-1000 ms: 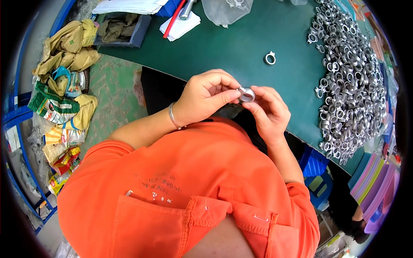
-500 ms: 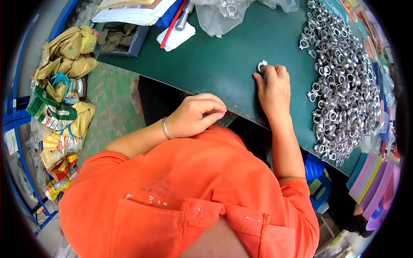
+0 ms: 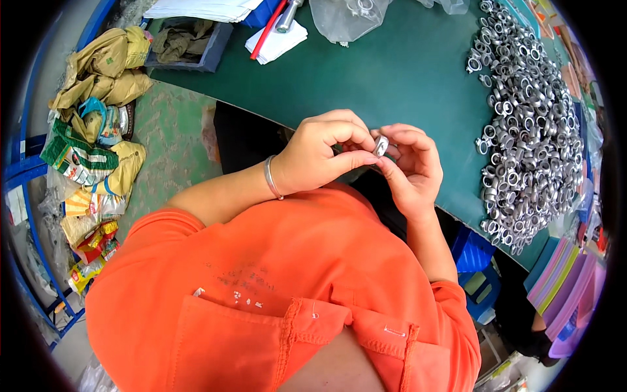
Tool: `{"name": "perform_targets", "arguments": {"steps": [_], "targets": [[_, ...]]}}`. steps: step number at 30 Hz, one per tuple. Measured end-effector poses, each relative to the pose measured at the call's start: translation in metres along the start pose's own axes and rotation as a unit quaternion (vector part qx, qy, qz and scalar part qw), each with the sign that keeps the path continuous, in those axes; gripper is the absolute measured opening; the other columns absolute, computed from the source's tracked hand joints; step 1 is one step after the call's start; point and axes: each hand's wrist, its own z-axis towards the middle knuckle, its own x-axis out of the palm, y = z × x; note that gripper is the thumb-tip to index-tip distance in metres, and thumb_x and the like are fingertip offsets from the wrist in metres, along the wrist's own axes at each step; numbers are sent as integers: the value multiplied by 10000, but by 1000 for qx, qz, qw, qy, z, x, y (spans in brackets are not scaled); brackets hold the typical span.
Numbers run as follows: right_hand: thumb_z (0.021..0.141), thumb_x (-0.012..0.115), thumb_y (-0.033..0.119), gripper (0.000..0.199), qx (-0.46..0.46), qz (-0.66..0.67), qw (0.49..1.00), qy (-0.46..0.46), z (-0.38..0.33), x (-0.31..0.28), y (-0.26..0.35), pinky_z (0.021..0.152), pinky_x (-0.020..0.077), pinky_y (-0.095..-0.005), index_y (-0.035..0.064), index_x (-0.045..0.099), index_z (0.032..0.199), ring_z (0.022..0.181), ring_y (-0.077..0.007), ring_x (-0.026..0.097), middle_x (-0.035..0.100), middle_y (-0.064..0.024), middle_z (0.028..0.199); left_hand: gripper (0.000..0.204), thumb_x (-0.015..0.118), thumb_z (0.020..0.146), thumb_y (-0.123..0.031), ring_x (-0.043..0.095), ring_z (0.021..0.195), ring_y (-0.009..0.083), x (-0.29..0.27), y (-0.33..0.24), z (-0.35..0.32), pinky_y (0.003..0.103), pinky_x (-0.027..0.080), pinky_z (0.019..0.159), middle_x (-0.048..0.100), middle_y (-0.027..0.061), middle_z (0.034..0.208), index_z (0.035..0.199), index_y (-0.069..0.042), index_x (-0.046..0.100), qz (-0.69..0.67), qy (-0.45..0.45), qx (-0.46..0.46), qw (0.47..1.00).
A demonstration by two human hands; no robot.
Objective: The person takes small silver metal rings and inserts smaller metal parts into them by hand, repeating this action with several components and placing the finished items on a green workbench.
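A small silvery metal ring (image 3: 381, 145) is pinched between my two hands above the table's near edge. My left hand (image 3: 328, 145) is closed, its thumb and index fingertips on the ring's left side. From the right, the thumb and curled fingers of my right hand (image 3: 415, 168) grip the same piece. Fingers partly cover the ring, so its lug and inner face do not show clearly. To the right lies a large heap of similar metal rings (image 3: 532, 140), spread along the table's right side.
The green tabletop (image 3: 287, 91) carries a grey bin with cloth (image 3: 219, 49), a red stick (image 3: 268, 29), white paper (image 3: 277, 44) and a clear plastic bag (image 3: 346, 23). Crumpled sacks (image 3: 98, 117) lie at left beside a blue metal frame. A stack of coloured trays (image 3: 565, 284) stands at right.
My right hand has come back from the table towards me with the ring. My left hand has moved right and up to meet it, and both now touch the ring.
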Motion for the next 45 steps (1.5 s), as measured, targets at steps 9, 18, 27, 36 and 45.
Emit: {"name": "perform_targets", "arguments": {"steps": [9,18,27,36,45], "targets": [[918,568,36,206,146,100,984,12,-2,1,4,774,524,-284,-51,542,1103,861,-153,619,630,-142,1032,116,714,740,34,601,733,169,-3,3,-8,260,476,620,627,70,831,832,-15,663,51,6,54,997],[931,573,97,157,239,118,964,9,1,1,0,664,546,-272,-34,557,1017,783,-162,637,643,-126,922,112,728,736,13,606,722,169,-6,1,-15,260,483,629,639,76,811,823,-3,658,25,7,11,1000],[930,578,106,156,240,119,963,4,3,3,2,661,541,-270,-29,554,1004,745,-155,631,639,-114,885,103,726,750,8,610,736,159,-7,3,-14,256,488,646,638,72,822,826,-2,656,17,14,-6,1000],[914,585,57,117,253,101,962,-4,7,6,3,663,534,-269,-22,552,993,721,-148,622,628,-91,843,87,719,761,-6,605,732,167,-8,11,-14,262,474,636,629,71,817,797,-14,640,11,3,60,998],[795,622,-130,212,-244,-207,947,-13,147,-11,38,732,547,-277,-34,538,965,883,-191,600,536,-134,1035,97,703,814,-61,544,628,65,-16,19,-18,215,452,561,584,20,764,836,-14,620,-103,-115,-45,987]]}}
